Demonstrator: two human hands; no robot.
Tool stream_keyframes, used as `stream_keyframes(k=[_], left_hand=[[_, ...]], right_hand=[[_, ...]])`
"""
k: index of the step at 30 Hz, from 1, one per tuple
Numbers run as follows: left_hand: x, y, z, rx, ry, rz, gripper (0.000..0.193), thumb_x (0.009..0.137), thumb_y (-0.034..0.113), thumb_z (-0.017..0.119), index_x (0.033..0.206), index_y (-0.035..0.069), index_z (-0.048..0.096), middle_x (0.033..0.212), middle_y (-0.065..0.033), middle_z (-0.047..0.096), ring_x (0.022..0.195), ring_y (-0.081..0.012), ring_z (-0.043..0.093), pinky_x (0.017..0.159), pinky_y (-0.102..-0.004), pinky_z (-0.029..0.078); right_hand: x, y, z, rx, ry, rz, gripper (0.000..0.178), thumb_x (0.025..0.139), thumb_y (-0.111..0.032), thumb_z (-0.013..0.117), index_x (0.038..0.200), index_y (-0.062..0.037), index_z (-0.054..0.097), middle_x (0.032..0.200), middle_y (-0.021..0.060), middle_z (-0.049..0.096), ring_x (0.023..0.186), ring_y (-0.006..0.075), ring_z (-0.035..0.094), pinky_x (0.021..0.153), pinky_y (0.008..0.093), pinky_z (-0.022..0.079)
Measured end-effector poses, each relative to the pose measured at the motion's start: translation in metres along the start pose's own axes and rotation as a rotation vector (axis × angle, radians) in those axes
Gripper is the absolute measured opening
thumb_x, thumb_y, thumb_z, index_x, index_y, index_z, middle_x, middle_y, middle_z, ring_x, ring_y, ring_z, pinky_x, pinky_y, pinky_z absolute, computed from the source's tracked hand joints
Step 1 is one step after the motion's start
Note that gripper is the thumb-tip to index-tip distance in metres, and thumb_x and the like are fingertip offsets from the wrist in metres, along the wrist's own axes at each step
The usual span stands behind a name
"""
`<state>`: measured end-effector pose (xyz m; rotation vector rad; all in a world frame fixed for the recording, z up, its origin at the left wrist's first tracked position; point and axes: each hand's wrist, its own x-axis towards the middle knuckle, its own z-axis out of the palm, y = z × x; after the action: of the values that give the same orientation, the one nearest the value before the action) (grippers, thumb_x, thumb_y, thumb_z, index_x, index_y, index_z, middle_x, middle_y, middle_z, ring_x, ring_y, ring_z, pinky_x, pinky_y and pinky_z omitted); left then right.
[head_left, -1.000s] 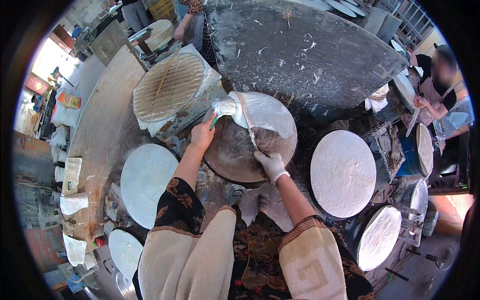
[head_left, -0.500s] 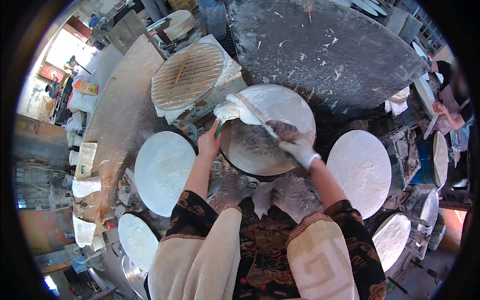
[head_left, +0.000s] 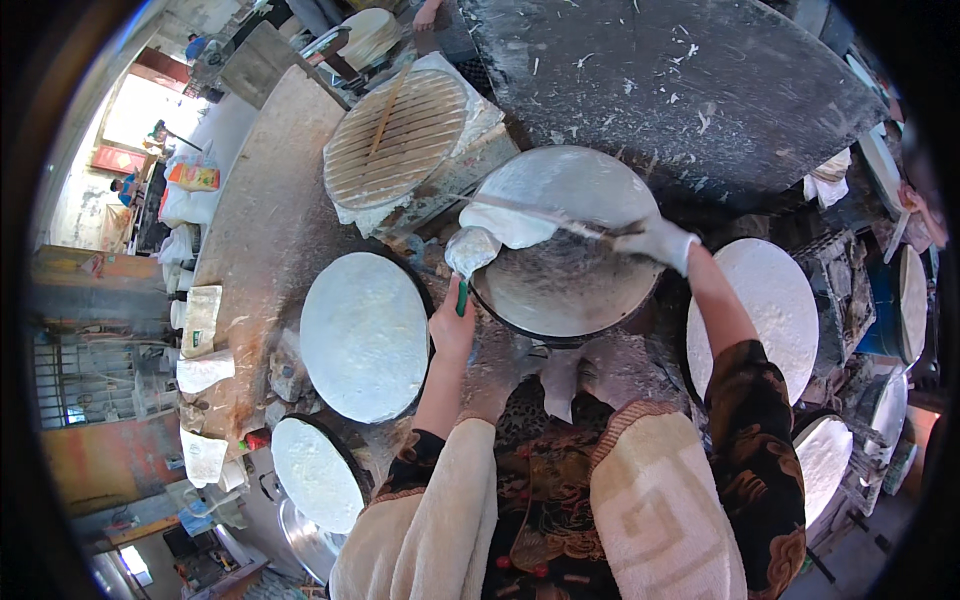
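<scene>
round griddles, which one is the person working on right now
The middle griddle, directly ahead of the person. Its thin sheet is partly lifted, showing bare dark metal, while the others stay fully covered in white. Both hands reach over it.

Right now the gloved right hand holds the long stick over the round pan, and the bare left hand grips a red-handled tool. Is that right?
Not quite. The head view shows the left hand gripping a green-handled tool, not red. The gloved right hand does hold the long stick over the round pan.

A thin white sheet (head_left: 520, 215) lies half-peeled, draped over a long stick (head_left: 540, 212) above the round griddle (head_left: 570, 290).
</scene>
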<state>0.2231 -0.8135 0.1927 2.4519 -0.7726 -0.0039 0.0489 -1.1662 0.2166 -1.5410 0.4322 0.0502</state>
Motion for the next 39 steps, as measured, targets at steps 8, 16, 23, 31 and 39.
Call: stream_keyframes(k=[8, 16, 23, 31, 39], left_hand=[[-0.035, 0.008, -0.012, -0.058, -0.016, -0.067, 0.046, 0.080, 0.014, 0.063, 0.125, 0.011, 0.053, 0.072, -0.0198, 0.062, 0.062, -0.0322, 0.061, 0.055, -0.0382, 0.046], [-0.089, 0.018, -0.032, -0.137, -0.105, -0.004, 0.042, 0.078, 0.011, 0.064, 0.119, 0.009, 0.057, 0.073, -0.0195, 0.061, 0.065, -0.0344, 0.061, 0.057, -0.0395, 0.048], [-0.094, 0.036, -0.051, -0.284, -0.263, 0.203, 0.046, 0.077, 0.007, 0.067, 0.122, 0.008, 0.055, 0.075, -0.0155, 0.062, 0.063, -0.0236, 0.061, 0.060, -0.0328, 0.049], [-0.056, 0.064, -0.106, -1.236, -0.063, -0.479, 0.016, 0.087, 0.010, 0.057, 0.102, 0.007, 0.054, 0.063, -0.0015, 0.053, 0.044, -0.0075, 0.046, 0.037, -0.0202, 0.036], [-0.056, -0.002, -0.145, -1.654, 0.224, -0.583, 0.017, 0.095, 0.024, 0.045, 0.083, 0.012, 0.045, 0.058, -0.0007, 0.042, 0.040, -0.0093, 0.038, 0.034, -0.0219, 0.030]], right_hand=[[0.009, -0.055, 0.005, -0.334, -0.121, 0.423, 0.037, 0.079, -0.032, 0.068, 0.100, -0.0027, 0.065, 0.061, 0.0008, 0.054, 0.051, 0.0097, 0.048, 0.046, 0.0293, 0.038], [0.046, -0.033, -0.060, -0.391, -0.011, 0.410, 0.034, 0.076, -0.039, 0.070, 0.088, -0.0076, 0.068, 0.052, -0.0016, 0.047, 0.037, 0.0081, 0.036, 0.035, 0.0266, 0.024], [0.035, -0.092, -0.005, -0.642, -0.276, 0.521, 0.023, 0.078, -0.028, 0.068, 0.096, -0.0124, 0.069, 0.053, -0.0042, 0.048, 0.039, 0.0075, 0.040, 0.035, 0.0240, 0.030], [0.053, -0.067, -0.036, -0.403, -0.114, 0.571, 0.037, 0.073, -0.025, 0.073, 0.105, -0.0079, 0.066, 0.056, -0.0009, 0.052, 0.042, 0.0075, 0.041, 0.037, 0.0239, 0.032], [0.017, -0.074, -0.062, -0.432, -0.542, 0.591, 0.024, 0.077, -0.024, 0.069, 0.096, -0.0103, 0.069, 0.052, -0.0042, 0.048, 0.040, 0.0071, 0.039, 0.036, 0.0231, 0.029]])
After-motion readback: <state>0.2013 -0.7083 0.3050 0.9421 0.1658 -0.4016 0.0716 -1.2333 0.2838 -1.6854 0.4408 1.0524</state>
